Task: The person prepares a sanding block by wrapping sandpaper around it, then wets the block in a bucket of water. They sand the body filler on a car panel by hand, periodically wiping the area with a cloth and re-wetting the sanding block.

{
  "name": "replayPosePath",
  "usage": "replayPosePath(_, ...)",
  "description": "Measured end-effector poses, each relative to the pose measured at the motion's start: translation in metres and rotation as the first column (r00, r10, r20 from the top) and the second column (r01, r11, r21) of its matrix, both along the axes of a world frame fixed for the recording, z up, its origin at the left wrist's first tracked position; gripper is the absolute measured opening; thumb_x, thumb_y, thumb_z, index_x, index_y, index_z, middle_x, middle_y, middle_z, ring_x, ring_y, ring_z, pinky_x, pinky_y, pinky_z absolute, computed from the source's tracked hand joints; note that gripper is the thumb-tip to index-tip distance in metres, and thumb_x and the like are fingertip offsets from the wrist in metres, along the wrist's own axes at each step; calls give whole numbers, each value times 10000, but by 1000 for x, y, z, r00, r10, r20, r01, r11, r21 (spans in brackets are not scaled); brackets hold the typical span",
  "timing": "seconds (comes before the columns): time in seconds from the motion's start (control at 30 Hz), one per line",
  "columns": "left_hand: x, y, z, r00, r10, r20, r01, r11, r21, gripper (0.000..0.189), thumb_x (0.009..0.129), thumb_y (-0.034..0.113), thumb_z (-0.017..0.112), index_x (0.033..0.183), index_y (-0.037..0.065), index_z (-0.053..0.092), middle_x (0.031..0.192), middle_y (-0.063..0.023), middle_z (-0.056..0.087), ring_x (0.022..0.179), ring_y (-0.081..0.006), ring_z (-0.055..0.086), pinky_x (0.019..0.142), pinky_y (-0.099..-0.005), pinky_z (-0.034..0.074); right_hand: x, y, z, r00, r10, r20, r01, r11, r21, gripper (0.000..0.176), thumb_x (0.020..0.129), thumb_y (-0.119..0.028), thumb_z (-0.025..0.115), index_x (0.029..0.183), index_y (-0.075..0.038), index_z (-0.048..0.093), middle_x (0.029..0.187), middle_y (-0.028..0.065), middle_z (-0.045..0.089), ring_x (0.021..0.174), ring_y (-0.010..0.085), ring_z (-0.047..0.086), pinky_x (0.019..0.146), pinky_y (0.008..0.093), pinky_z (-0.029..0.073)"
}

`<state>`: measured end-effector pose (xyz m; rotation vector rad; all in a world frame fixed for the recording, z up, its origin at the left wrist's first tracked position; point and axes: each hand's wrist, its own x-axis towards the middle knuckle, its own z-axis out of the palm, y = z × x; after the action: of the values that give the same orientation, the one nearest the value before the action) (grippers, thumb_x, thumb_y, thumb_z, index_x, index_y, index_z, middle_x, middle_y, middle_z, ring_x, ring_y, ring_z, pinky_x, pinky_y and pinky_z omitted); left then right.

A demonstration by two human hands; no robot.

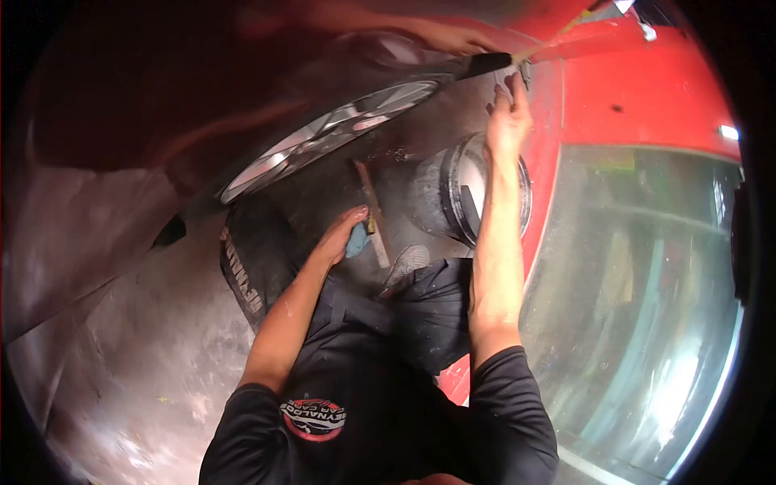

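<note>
My left hand [343,234] is closed around a crumpled blue cloth [356,240], low over the floor beside a long, thin wood-coloured strip [372,212]. Stretched forward above the bucket, my right hand [508,121] has its fingers extended and apart. Its fingertips are near a small dark piece [525,74] and the lower end of a yellowish strap or hose [554,38]; whether they touch is unclear. Below my right forearm stands a round bucket [440,194] with a dark rim and something whitish inside, partly hidden by the arm.
A dark, glossy car body [145,89] with a spoked wheel [331,133] spans the upper left. On the right are a red car panel [638,89] and a large window [630,283]. My shoe [406,265] is on the stained floor [162,339].
</note>
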<state>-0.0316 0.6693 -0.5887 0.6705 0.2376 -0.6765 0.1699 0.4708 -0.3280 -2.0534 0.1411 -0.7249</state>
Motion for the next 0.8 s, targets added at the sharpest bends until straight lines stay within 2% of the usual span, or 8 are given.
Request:
replayPosePath(0.1, 1, 9, 18, 999, -42, 12, 44, 991, -124, 555, 1025, 462, 608, 1351, 13, 619, 1255, -80, 687, 1161, -182, 645, 1048, -335, 478, 11, -21, -19, 983, 21, 183, 59, 905, -421, 652, 950, 3, 516, 1571, 87, 339, 1333, 243, 653, 1163, 241, 660, 1038, 340, 490)
replayPosePath(0.13, -1, 6, 10, 999, -45, -23, 42, 992, -120, 549, 1039, 471, 580, 1352, 21, 623, 1255, -84, 688, 1148, -203, 657, 1048, -350, 484, 6, -8, -4, 1000, -2, 17, 6, 974, -228, 690, 946, 11, 487, 1598, 72, 270, 1493, 265, 481, 1346, 299, 498, 1142, 353, 380)
replayPosePath(0.23, -3, 7, 3, 992, -93, -88, 84, 992, -97, 549, 1034, 497, 585, 1357, 54, 600, 1262, -94, 686, 1172, -237, 666, 1058, -428, 516, 46, -41, -56, 998, 60, -28, -63, 992, -110, 764, 924, -4, 475, 1633, 47, 193, 1615, 331, 350, 1513, 319, 380, 1218, 361, 316)
replayPosePath(0.33, -5, 8, -3, 995, -68, -68, 66, 997, -38, 565, 1013, 525, 597, 1363, 82, 606, 1278, -90, 685, 1178, -262, 663, 1071, -463, 506, 24, 23, -9, 989, 20, -146, -2, 992, 123, 781, 917, -30, 496, 1618, 89, 173, 1585, 354, 384, 1498, 342, 403, 1197, 362, 348)
replayPosePath(0.43, -4, 8, 7, 991, -49, -125, 41, 997, -65, 578, 1014, 525, 600, 1366, 66, 609, 1282, -98, 680, 1185, -251, 654, 1062, -441, 505, 3, 52, 15, 996, -11, -87, 17, 997, 69, 793, 904, -34, 496, 1599, 127, 150, 1577, 397, 347, 1506, 435, 359, 1232, 374, 299)
replayPosePath(0.6, 1, 4, 24, 988, 3, -155, 6, 998, 55, 587, 1012, 533, 599, 1367, 65, 605, 1294, -105, 672, 1190, -262, 650, 1063, -438, 502, -10, 83, 15, 980, 90, 177, -71, 991, -114, 881, 802, 57, 478, 1565, 187, 58, 1629, 447, 64, 1569, 503, 73, 1296, 458, 126)
replayPosePath(0.7, 3, 5, 28, 995, 17, -99, -7, 995, 97, 595, 1009, 541, 597, 1364, 64, 605, 1298, -106, 669, 1196, -276, 648, 1065, -444, 503, -29, 92, 28, 972, 168, 163, -160, 985, -60, 903, 782, 102, 432, 1594, 135, 38, 1645, 426, 35, 1567, 510, 66, 1293, 486, 148)
replayPosePath(0.8, 7, 1, 43, 1000, 4, -29, -3, 999, 42, 624, 992, 558, 612, 1368, 61, 598, 1308, -113, 661, 1212, -286, 642, 1071, -464, 504, -32, 79, 24, 960, 146, 241, -154, 988, 12, 708, 908, 39, 546, 1571, 51, 299, 1638, 319, 263, 1518, 444, 306, 1236, 448, 304)
